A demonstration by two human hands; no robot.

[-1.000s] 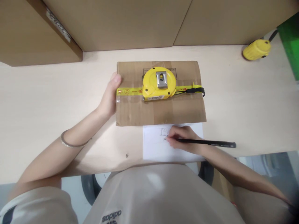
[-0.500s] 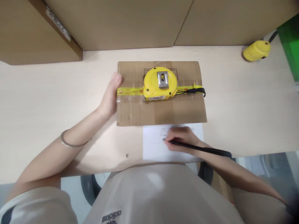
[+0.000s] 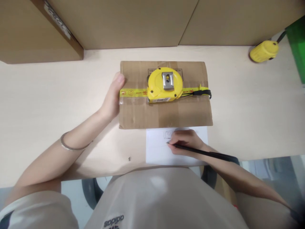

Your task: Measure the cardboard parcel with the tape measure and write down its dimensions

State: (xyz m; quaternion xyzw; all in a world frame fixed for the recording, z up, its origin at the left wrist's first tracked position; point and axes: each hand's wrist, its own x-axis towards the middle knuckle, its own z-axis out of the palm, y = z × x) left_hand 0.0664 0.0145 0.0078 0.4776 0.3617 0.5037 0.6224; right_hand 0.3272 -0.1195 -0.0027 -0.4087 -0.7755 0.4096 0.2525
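Carton: the brown carton [image 3: 184,113] sits on the desk [image 3: 59,95] with its top shut, so we cannot see what is in it; a printed yellow strip [image 3: 134,93] crosses the top, its middle hidden from us
Tape measure: we see the yellow tape measure [image 3: 156,84] lying on the carton, clip up, black cord reaching the right edge
Left grip: the left grip [image 3: 111,98] lays its thumb over the carton's left edge; the other fingers are out of our sight, so we cannot tell how tightly it clasps
Right grip: the right grip [image 3: 187,141] pinches a black pen [image 3: 214,155], tip at the paper [image 3: 154,152]
Paper: its drawn lines are partly covered by the right grip; we cannot tell whether it runs under the carton
Far right: a yellow object [image 3: 263,52] we cannot identify; a green thing [image 3: 297,47] is cut off
Back: the brown panels [image 3: 124,25] are cut off above, the leftmost bearing a label [image 3: 57,19] we cannot read
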